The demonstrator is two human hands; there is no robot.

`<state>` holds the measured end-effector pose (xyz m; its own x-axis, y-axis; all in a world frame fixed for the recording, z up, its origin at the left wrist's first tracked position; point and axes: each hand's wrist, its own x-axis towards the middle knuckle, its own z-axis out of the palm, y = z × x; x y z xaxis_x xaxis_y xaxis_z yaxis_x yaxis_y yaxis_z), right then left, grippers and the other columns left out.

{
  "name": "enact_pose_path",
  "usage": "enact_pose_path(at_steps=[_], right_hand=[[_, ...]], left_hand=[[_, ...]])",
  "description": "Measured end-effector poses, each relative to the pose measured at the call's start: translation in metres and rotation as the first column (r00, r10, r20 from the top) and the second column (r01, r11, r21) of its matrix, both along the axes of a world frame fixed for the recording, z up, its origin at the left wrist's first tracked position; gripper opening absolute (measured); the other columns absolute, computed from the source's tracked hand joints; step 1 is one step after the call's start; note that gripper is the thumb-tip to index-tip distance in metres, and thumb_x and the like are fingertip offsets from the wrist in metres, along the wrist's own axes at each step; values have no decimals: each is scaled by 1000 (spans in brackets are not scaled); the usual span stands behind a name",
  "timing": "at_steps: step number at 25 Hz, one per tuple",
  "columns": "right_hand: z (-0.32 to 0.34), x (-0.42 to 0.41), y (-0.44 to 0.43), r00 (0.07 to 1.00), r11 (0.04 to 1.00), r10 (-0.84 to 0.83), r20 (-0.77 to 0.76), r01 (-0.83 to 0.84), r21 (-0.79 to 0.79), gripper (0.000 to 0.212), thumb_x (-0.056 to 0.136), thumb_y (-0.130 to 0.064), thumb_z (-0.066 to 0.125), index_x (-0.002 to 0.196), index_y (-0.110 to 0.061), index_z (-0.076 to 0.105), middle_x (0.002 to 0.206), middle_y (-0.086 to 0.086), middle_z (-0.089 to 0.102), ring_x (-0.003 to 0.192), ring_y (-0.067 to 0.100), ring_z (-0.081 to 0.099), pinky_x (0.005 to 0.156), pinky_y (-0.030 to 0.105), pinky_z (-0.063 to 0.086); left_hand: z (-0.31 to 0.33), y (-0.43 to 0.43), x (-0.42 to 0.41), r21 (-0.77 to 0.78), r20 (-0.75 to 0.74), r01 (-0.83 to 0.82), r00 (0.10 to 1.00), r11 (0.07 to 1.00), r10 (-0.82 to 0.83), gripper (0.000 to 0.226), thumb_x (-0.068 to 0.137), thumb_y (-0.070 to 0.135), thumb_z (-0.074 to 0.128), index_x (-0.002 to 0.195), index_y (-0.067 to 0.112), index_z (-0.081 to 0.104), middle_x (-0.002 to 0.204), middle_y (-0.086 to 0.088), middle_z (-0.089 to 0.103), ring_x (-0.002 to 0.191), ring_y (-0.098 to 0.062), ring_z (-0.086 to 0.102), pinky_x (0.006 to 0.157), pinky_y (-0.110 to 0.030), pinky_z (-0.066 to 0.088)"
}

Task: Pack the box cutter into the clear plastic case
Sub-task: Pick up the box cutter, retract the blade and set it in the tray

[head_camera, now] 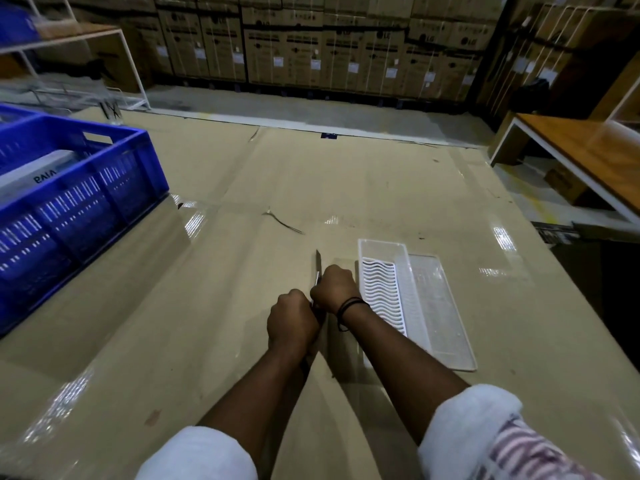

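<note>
Box cutter (318, 268) is gripped in both fists, left hand (292, 318) low on the handle, right hand (335, 285) higher up, blade sticking out. Clear plastic case (426, 299) lies open just beside them. I'd retract that blade first, then lay it flat in the tray.
</note>
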<state>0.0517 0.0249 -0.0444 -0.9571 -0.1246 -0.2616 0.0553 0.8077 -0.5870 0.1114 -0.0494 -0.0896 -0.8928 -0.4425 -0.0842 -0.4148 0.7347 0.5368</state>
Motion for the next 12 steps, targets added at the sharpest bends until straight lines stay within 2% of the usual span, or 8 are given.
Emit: enact_pose_path(at_steps=[2,4,6,8,10,12], right_hand=[[-4,-6,0,999,999,-31,27,32,-18,19,82,-7,60,100,0,62,115,23,66,104,37,66,68,26,42],[-5,-10,1,997,998,-55,47,57,-27,21,87,-11,61,104,2,63,117,24,67,109,38,65,71,28,42],[-8,-14,3,994,994,-84,67,89,-69,17,88,-13,63,100,-2,64,116,24,69,108,39,66,70,30,44],[-7,-17,7,988,982,-122,93,134,-133,16,86,-13,64,94,1,63,111,25,71,102,39,70,67,31,49],[0,-19,13,977,945,-186,106,208,-251,24,85,-16,68,93,6,68,103,24,73,97,40,72,75,42,60],[16,-21,21,962,854,-257,95,272,-444,23,85,-17,70,78,5,68,84,21,70,84,40,70,83,57,59]], left_hand=[[1,0,2,34,7,-13,1000,999,13,24,85,30,69,95,8,71,95,-12,73,86,-36,73,70,-37,61],[3,-2,3,135,-7,-57,998,989,59,20,81,29,71,88,11,75,85,-8,73,82,-34,73,64,-31,56],[4,-4,3,243,-49,-82,994,967,96,11,80,24,72,79,16,78,65,4,68,64,-19,70,54,-23,49],[10,-1,5,349,-96,-78,988,934,118,10,82,22,72,75,19,79,56,7,66,52,-7,64,48,-23,50],[20,4,3,487,-159,-39,978,872,133,10,84,20,72,76,20,78,60,4,73,56,-11,71,58,-34,63],[35,9,-2,562,-248,34,960,826,129,8,86,23,75,79,21,78,68,3,77,61,-12,75,67,-41,66]])
